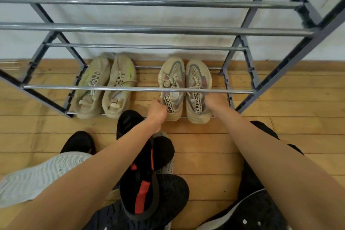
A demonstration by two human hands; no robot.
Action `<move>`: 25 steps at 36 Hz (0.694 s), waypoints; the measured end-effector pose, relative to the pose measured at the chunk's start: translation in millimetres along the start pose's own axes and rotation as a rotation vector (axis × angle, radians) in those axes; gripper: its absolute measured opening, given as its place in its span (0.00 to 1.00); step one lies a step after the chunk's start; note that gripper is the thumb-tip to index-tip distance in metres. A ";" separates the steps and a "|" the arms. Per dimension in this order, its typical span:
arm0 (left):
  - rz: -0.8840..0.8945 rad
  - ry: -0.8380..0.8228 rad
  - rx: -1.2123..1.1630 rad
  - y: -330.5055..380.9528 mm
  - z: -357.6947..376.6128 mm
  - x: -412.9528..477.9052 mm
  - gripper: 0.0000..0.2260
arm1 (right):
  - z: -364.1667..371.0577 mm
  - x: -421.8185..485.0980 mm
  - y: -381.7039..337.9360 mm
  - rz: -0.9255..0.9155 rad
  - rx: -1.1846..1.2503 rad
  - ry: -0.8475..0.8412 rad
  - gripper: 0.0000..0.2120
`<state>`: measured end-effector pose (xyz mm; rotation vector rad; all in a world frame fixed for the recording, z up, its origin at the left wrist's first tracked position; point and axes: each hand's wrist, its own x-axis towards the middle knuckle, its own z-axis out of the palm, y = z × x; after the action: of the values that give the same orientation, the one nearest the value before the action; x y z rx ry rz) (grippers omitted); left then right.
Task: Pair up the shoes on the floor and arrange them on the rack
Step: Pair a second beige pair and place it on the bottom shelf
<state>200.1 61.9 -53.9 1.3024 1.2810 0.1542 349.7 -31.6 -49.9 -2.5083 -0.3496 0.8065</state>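
A grey metal shoe rack (138, 89) stands against the wall. On its bottom tier sit two pairs side by side: beige sneakers with yellow-green trim (104, 86) on the left, beige-and-grey sneakers with printed heel tabs (184, 87) on the right. My left hand (157, 111) grips the heel side of the left shoe of the beige-and-grey pair. My right hand (216, 101) holds the heel side of that pair's right shoe, its fingers partly hidden. Several black shoes (143, 173) lie in a heap on the floor below my arms.
A shoe with a pale grey ribbed sole (37, 175) lies on its side at the lower left. More black shoes (255, 209) lie at the lower right. The rack's upper bars (149, 29) cross above the bottom tier. The floor is wooden boards (205, 136).
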 end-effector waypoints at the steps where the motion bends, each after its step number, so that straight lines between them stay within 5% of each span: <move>1: 0.000 -0.005 0.000 -1.2 -0.1 0.8 0.10 | 1.1 1.1 1.7 0.006 0.004 0.008 0.18; 11: 0.020 -0.049 0.018 -8.0 1.0 4.4 0.14 | 3.6 10.3 5.8 0.014 0.103 0.064 0.15; 16: 0.032 -0.097 0.040 -9.5 0.7 1.0 0.17 | 5.5 11.4 4.6 0.035 0.135 0.084 0.23; 25: 0.015 -0.167 0.098 -4.5 -9.6 -6.0 0.17 | 5.9 2.6 3.7 -0.001 0.152 0.154 0.16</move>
<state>188.2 62.0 -51.3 1.3786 1.1489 -0.0068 348.5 -31.7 -57.2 -2.4088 -0.2280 0.6112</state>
